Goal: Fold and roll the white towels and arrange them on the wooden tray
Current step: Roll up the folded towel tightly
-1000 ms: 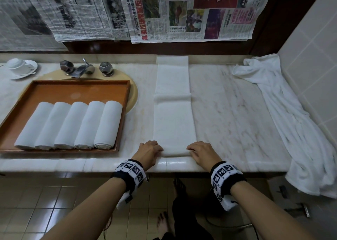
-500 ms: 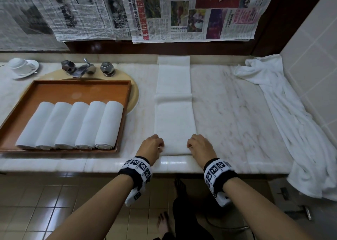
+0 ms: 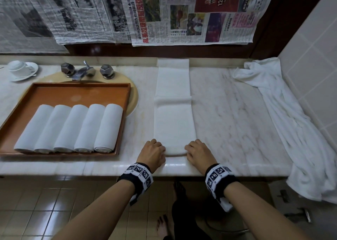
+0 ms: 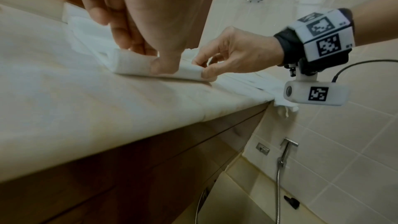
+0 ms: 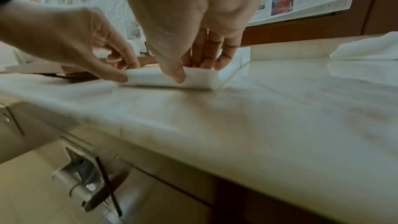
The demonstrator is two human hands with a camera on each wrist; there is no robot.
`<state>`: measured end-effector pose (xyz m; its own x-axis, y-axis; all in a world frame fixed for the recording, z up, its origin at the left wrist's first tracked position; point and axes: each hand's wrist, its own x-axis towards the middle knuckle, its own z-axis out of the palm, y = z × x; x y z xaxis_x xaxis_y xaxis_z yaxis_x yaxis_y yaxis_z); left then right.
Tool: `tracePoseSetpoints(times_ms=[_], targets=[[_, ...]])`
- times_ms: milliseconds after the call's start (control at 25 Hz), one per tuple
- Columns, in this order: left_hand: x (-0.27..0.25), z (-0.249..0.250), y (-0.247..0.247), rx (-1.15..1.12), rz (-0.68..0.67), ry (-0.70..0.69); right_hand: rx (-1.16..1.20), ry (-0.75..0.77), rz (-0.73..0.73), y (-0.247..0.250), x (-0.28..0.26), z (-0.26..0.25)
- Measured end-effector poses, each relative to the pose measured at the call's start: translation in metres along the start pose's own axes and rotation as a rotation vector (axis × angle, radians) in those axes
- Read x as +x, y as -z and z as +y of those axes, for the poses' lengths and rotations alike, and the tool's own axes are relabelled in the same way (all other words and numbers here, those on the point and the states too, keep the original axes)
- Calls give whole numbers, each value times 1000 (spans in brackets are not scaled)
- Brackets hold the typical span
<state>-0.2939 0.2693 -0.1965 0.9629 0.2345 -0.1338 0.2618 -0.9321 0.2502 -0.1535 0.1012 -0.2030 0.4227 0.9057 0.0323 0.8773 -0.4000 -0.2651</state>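
- The folded towel (image 3: 173, 115) lies as a long strip on the table (image 3: 237, 115), its long axis running straight away from the person.
- Left hand (image 3: 152, 153) and right hand (image 3: 199, 153) pinch the started roll at its near end, equally close.
- Wooden tray (image 3: 125, 112) sits left.

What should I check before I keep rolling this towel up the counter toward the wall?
1. Both ends held: ok. Left hand and right hand each pinch an end of the started roll.
2. Roll straight across the folded towel: ok, ends look level.
3. Path ahead flat: not ok, a raised crease crosses the strip.
4. Tightness of the roll's core: cannot tell.
5. Room on the wooden tray: ok, space behind the five rolled towels.
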Motion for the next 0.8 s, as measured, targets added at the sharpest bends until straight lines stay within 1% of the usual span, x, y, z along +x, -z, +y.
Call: tracePoseSetpoints(times_ms=[80,160,240,280,400,480,520,560,640,720,800], targets=[[2,-5,0,61,-18,-24,-46,-17,-113,7,2,2],[0,-11,4,94,-48,-48,-100,-43,-271,15,1,3],[-2,-17,6,51,-45,-85,-72,-91,-339,20,1,5],[-2,-17,8,1,-46,-84,-29,-132,-341,21,2,6],[0,-17,11,-74,-48,-46,95,-260,-327,21,6,9],[4,-15,14,-78,-56,11,90,-305,-294,19,10,10],[6,-13,14,-76,-36,36,63,-309,-253,18,11,9],[8,-11,13,-75,3,49,48,-295,-191,15,11,6],[9,-5,8,-107,86,48,58,-208,-66,5,9,-2],[8,1,1,-132,74,54,72,-127,-7,-3,0,-15],[5,7,-6,-107,87,52,90,-95,70,-10,-10,-20]])
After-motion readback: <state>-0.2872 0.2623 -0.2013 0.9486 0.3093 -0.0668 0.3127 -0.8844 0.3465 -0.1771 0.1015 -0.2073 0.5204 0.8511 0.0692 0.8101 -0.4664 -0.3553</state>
